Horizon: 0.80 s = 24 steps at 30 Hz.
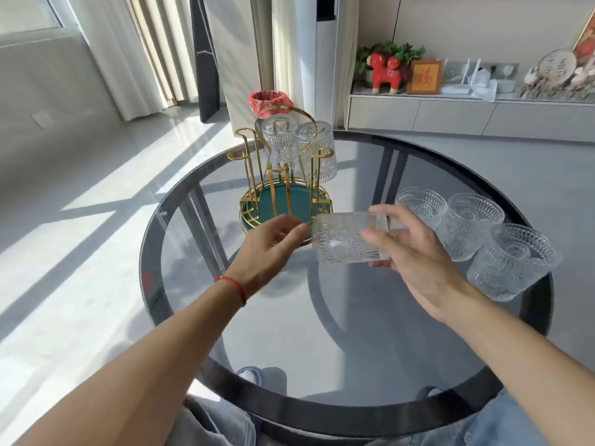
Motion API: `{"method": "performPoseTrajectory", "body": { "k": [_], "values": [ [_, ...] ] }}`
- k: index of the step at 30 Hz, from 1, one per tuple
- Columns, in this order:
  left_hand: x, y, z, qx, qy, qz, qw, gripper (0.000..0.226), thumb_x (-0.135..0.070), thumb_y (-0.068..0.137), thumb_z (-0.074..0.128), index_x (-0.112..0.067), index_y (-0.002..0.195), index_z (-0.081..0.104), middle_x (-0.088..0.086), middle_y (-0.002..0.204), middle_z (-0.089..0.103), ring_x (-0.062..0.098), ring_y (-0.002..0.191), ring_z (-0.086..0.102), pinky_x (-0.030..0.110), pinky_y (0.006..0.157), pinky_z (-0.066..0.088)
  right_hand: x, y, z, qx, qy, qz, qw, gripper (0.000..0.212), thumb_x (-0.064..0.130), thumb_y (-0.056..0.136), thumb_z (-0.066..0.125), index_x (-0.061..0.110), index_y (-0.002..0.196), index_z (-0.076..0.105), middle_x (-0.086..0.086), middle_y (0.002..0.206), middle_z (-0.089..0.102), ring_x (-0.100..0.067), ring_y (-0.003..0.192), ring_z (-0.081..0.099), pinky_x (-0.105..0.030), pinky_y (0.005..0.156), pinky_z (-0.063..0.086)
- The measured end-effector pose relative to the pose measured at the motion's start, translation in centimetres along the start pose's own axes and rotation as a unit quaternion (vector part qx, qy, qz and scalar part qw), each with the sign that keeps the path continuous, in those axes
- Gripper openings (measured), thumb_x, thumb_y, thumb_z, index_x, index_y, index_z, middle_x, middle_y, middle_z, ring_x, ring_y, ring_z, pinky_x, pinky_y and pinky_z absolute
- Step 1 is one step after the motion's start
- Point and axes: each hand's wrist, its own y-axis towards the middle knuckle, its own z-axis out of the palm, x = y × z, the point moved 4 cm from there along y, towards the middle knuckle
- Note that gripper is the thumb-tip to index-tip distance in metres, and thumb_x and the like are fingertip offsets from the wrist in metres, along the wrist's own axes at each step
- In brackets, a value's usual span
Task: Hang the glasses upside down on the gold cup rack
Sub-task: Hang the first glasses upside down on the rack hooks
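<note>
The gold cup rack (257,146) with a green base tray stands at the far left of the round glass table (322,333). Two clear patterned glasses (280,140) (320,149) hang upside down on its back pegs. My right hand (415,262) grips another patterned glass (344,238), tipped on its side above the table, just in front of the rack. My left hand (270,249) is open beside the glass's left end, fingertips at its rim. Three more glasses (421,204) (470,223) (512,262) stand upright in a row on the right.
The table's dark rim (354,420) curves close to my knees. A bin with a red bag (270,103) stands on the floor behind the rack. A low cabinet (467,114) with ornaments runs along the far right wall.
</note>
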Motion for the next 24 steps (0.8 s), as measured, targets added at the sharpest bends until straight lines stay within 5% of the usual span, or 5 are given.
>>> {"method": "performPoseTrajectory", "body": {
  "k": [7, 12, 15, 20, 24],
  "values": [
    [4.4, 0.9, -1.2, -0.083, 0.303, 0.039, 0.949, 0.034, -0.038, 0.093, 0.069, -0.022, 0.124, 0.065, 0.011, 0.129, 0.052, 0.028, 0.119, 0.044, 0.039, 0.093, 0.049, 5.1, 0.2, 0.1, -0.036, -0.12, -0.136, 0.983, 0.046, 0.05, 0.078, 0.072, 0.045, 0.124, 0.065, -0.009, 0.121, 0.07, -0.026, 0.106, 0.071, -0.027, 0.071, 0.061],
    [5.4, 0.8, -0.9, -0.108, 0.298, 0.051, 0.947, 0.027, -0.031, 0.1, 0.058, -0.027, 0.126, 0.059, 0.016, 0.139, 0.043, 0.035, 0.124, 0.041, 0.052, 0.095, 0.05, 12.4, 4.7, 3.0, -0.034, -0.137, -0.253, 0.957, 0.048, 0.038, 0.092, 0.07, 0.03, 0.138, 0.063, -0.013, 0.098, 0.071, -0.014, 0.089, 0.071, -0.016, 0.067, 0.055],
    [5.8, 0.6, -0.7, -0.103, 0.311, 0.053, 0.943, 0.03, -0.03, 0.1, 0.056, -0.028, 0.13, 0.056, 0.016, 0.144, 0.039, 0.036, 0.125, 0.042, 0.052, 0.098, 0.048, 16.7, 8.7, 6.6, -0.042, -0.122, -0.286, 0.949, 0.053, 0.041, 0.093, 0.068, 0.023, 0.142, 0.061, -0.013, 0.126, 0.069, -0.014, 0.102, 0.071, -0.024, 0.062, 0.058],
    [6.3, 0.4, -0.9, -0.1, 0.306, 0.037, 0.946, 0.031, -0.037, 0.106, 0.045, -0.033, 0.136, 0.049, 0.014, 0.149, 0.036, 0.036, 0.119, 0.05, 0.052, 0.098, 0.049, 19.1, 15.2, 13.0, -0.053, -0.195, -0.265, 0.943, 0.052, 0.048, 0.083, 0.072, 0.035, 0.133, 0.066, 0.0, 0.133, 0.068, -0.024, 0.119, 0.065, -0.051, 0.093, 0.059],
    [6.4, 0.3, -0.8, -0.1, 0.315, 0.042, 0.943, 0.033, -0.04, 0.107, 0.04, -0.034, 0.139, 0.046, 0.014, 0.15, 0.037, 0.037, 0.117, 0.051, 0.049, 0.097, 0.049, 17.8, 18.2, 16.7, -0.043, -0.26, -0.22, 0.939, 0.06, 0.055, 0.073, 0.072, 0.038, 0.13, 0.068, 0.008, 0.139, 0.063, -0.015, 0.121, 0.059, -0.033, 0.099, 0.051]
  ]
}}
